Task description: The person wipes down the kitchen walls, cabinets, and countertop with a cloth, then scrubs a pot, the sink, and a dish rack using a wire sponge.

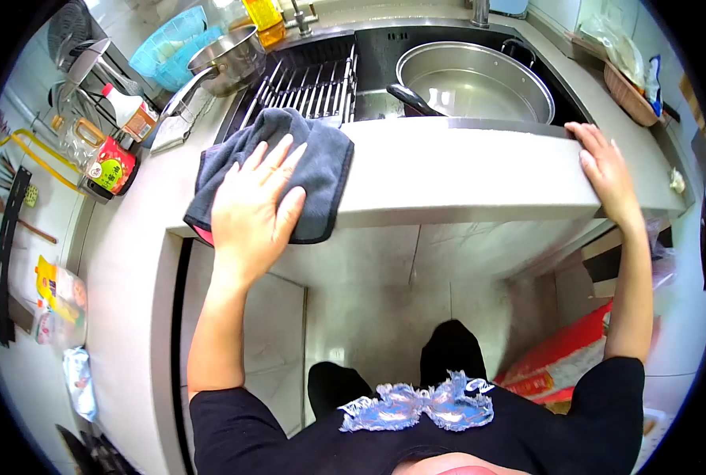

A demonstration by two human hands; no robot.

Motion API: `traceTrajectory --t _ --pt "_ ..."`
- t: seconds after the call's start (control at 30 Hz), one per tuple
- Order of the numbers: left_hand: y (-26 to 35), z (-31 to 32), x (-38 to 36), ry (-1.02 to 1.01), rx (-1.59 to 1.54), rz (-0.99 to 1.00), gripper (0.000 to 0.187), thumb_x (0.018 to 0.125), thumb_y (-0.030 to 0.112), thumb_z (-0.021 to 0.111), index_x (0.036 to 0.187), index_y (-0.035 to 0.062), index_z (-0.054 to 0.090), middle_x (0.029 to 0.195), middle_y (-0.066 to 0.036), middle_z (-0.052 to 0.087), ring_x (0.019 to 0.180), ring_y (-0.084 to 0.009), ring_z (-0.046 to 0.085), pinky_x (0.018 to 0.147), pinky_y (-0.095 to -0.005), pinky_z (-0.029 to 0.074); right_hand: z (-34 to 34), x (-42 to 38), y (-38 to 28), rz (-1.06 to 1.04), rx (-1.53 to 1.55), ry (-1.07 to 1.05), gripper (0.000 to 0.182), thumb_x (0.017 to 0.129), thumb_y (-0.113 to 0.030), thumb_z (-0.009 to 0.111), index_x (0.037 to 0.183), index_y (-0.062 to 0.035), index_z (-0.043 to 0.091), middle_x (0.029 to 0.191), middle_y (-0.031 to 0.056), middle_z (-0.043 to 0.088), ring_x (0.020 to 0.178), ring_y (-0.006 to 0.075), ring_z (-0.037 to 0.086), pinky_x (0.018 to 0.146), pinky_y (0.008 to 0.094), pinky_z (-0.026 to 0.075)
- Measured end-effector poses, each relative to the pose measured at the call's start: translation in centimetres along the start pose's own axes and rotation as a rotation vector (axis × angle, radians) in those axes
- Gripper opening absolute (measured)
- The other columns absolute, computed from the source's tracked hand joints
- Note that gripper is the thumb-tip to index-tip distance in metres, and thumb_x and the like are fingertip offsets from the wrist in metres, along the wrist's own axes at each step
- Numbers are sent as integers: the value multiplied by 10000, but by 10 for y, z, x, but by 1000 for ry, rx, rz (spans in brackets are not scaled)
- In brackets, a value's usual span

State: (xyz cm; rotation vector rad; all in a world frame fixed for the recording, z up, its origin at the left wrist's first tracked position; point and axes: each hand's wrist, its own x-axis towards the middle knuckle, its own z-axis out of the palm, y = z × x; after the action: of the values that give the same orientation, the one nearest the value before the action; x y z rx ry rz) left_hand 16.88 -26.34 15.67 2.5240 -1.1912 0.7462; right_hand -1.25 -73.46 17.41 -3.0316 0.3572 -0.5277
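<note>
A dark grey cloth (305, 158) lies crumpled on the front edge of the pale table (464, 170), its lower part draped over the lip, with a sliver of pink showing at its bottom left corner. The left hand (254, 202) lies flat on top of it, fingers spread and pressing down, not clenched around the fabric. Just behind the cloth, a metal drying rack (309, 83) sits over the left part of the dark sink (448, 39). To the right of the rack a large steel pot (475, 83) fills the sink, and a black handle (412, 99) pokes out by its near rim. Left of the rack stand a steel saucepan (226, 59), a blue basket (171, 43) and several bottles (119, 138). The right hand (602, 170) rests open on the table's front right edge, well apart from the cloth, gripping nothing. A woven basket (630, 95) stands beyond it.
</note>
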Motion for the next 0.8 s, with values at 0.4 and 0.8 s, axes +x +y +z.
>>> traceTrajectory --t 0.4,0.8 --pt "-15 -20 9 -363 -89 -15 716 892 627 581 1484 228 523 1617 -21 386 1497 -341 313 1173 -592 244 -8 9 -13 99 35 -74 512 924 -232 535 1435 -216 528 1467 82 509 1456 312 383 1209 530 241" --pt "-21 -16 13 -467 -57 -25 676 860 584 608 1478 323 519 1609 54 395 1485 -284 348 1165 -575 281 2 12 -14 138 -33 -77 588 873 -266 556 1458 -251 503 1470 32 501 1447 280 391 1194 522 281"
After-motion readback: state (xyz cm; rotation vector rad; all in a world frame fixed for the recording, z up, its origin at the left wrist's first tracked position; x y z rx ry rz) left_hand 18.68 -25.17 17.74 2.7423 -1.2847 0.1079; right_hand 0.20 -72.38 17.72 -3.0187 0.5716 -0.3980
